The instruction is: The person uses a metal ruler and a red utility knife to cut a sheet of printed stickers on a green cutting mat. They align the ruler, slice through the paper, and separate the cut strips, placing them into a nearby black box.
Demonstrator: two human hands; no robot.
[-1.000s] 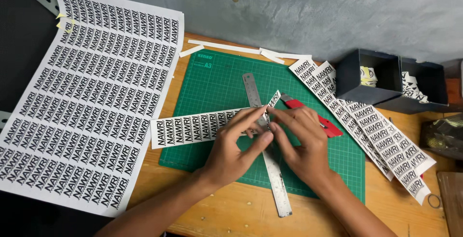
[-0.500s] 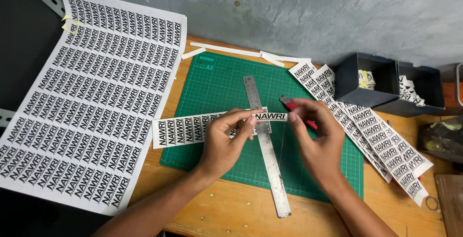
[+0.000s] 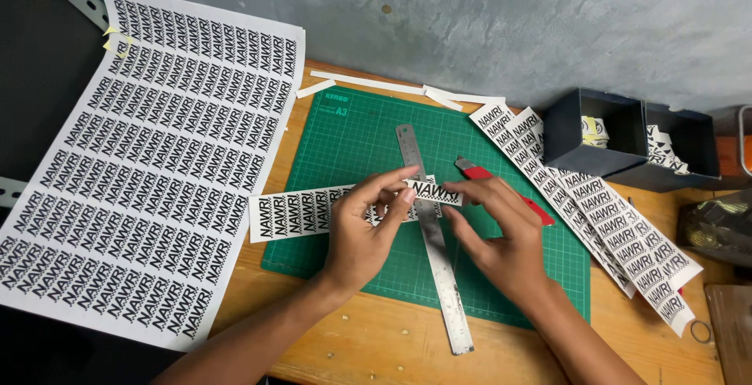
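Left hand (image 3: 362,232) pinched small cut label (image 3: 435,194) over metal ruler (image 3: 433,240), on green cutting mat (image 3: 352,134). Right hand (image 3: 505,236) gripped red utility knife (image 3: 501,189), fingertips touching label's right end. Label strip (image 3: 294,214) lay under left hand. Printed sheet (image 3: 149,158) lay left on table (image 3: 376,346).

Big white label sheet (image 3: 149,166) w/ rows of black print is lying at left, overhanging table edge. Narrow white label strip (image 3: 313,213) is lying across the green mat, left end past the mat's edge. One small cut label (image 3: 433,194), white rect w/ black print, is being pinched between left hand (image 3: 368,232) and right hand (image 3: 501,236) fingertips, over the steel ruler. Several long label strips (image 3: 595,213) are fanning diagonally at right, beside the dark boxes. Cut label bits (image 3: 595,129) are sitting inside those boxes; detail too small to tell.
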